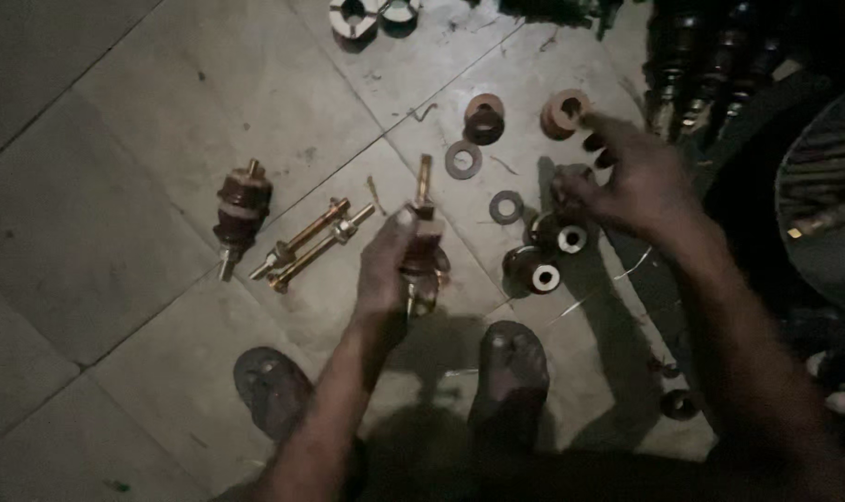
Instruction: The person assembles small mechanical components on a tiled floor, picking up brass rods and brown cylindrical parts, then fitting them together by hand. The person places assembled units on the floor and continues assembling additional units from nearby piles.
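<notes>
Left hand (385,265) is closed around a brown ribbed insulator bushing (424,260), held upright above the tiled floor (162,121), with its brass threaded stud (423,179) projecting from the top past the thumb. Right hand (627,181) is stretched out low over the floor with fingers loosely spread; whether it grips anything cannot be told, as the fingertips are in shadow. It sits just beside a cluster of dark brown porcelain collars (543,260) with pale centres, and close to a tan rubber ring (564,113).

Two flat metal washers (463,159) lie on the floor between the hands, with a second brown ring (485,118) just beyond them. Well to the left stands a complete assembled bushing (241,214), slightly tilted, and near it two loose brass studs (311,246) lie side by side. Two sandalled feet (508,367) rest on the floor below the hands. More dark insulators (711,56) are stacked at the upper right edge.
</notes>
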